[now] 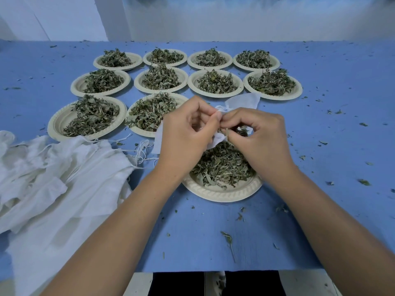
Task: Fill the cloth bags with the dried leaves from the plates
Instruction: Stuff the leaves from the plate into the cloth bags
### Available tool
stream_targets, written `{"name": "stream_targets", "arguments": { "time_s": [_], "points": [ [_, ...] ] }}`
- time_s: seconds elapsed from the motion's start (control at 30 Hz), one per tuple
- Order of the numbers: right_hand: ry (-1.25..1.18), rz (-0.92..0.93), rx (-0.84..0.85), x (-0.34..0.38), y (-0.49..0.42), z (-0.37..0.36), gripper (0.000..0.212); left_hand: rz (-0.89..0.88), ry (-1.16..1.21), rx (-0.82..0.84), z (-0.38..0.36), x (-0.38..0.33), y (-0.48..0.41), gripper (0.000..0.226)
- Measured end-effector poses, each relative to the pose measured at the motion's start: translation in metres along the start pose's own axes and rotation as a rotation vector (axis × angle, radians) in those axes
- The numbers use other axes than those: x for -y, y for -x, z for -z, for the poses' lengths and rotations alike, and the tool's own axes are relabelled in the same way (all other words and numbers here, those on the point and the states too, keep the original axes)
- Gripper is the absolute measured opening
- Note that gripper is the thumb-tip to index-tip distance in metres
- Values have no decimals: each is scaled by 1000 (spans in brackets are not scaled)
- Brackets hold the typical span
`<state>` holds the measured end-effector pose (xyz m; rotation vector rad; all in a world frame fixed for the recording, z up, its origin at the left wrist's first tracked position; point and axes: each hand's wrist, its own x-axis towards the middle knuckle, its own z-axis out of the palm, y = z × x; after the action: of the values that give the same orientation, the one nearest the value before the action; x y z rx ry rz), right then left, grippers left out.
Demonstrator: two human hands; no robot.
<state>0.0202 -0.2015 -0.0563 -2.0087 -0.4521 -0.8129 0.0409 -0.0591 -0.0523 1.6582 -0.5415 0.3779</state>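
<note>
Cloth bag (220, 138) between both hands

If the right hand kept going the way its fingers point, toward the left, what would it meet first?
The left hand. The right hand points at it across the small cloth bag both pinch; their fingertips nearly touch above the near plate, though depth is unclear.

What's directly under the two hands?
A plate heaped with dried leaves sits on the blue table below the left hand and right hand. They pinch a cloth bag; the hands hide the plate's far rim and the bag's inside.
</note>
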Motion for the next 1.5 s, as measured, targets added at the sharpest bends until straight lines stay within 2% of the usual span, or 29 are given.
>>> {"name": "stream_targets", "arguments": {
  "time_s": [0.07, 0.23, 0.3, 0.37, 0.47, 0.57, 0.63, 0.77, 0.8, 0.9, 0.97, 1.1, 1.2, 1.33, 1.5],
  "points": [
    [102, 51, 55, -1, -1, 2, 11, -13, -25, 27, -2, 0, 2, 14],
    [-7, -61, 197, -1, -6, 18, 32, 13, -39, -100, 3, 4, -3, 19],
    [-90, -61, 186, -1, -8, 19, 31, 11, -46, -131, 4, 5, -5, 20],
    [-158, -4, 151, 1, -6, 15, 19, 20, -34, -124, 3, 4, -4, 20],
    [-27, 87, 79, 2, -2, 8, 7, 5, -13, -44, 1, 2, -1, 16],
    [180, 169, 135, 0, -2, 2, 11, -24, -21, 26, 0, 1, 1, 11],
    [213, 177, 164, 0, -2, 3, 19, -5, -21, 0, 0, 2, 0, 12],
    [205, 139, 11, 3, -3, 16, 28, 18, 5, -128, 4, 3, -3, 18],
    [204, 125, 27, 4, -4, 18, 28, 24, 17, -141, 6, 3, -4, 19],
    [289, 84, 296, 6, -2, 12, 22, 53, 66, -117, 7, 1, -4, 18],
    [323, 58, 396, 4, 1, 9, 21, 67, 66, -110, 6, 1, -4, 18],
    [152, 20, 253, 1, -5, 22, 38, 100, 85, -191, 8, 2, -6, 16],
    [129, -45, 294, -1, -7, 25, 48, 120, 85, -234, 9, 3, -7, 16],
    [-34, -189, 308, -3, -5, 14, 36, 126, 84, -231, 9, 3, -7, 16],
    [-128, -238, 311, -4, -6, 18, 26, 141, 76, -247, 8, 2, -6, 17]
  ]
}}
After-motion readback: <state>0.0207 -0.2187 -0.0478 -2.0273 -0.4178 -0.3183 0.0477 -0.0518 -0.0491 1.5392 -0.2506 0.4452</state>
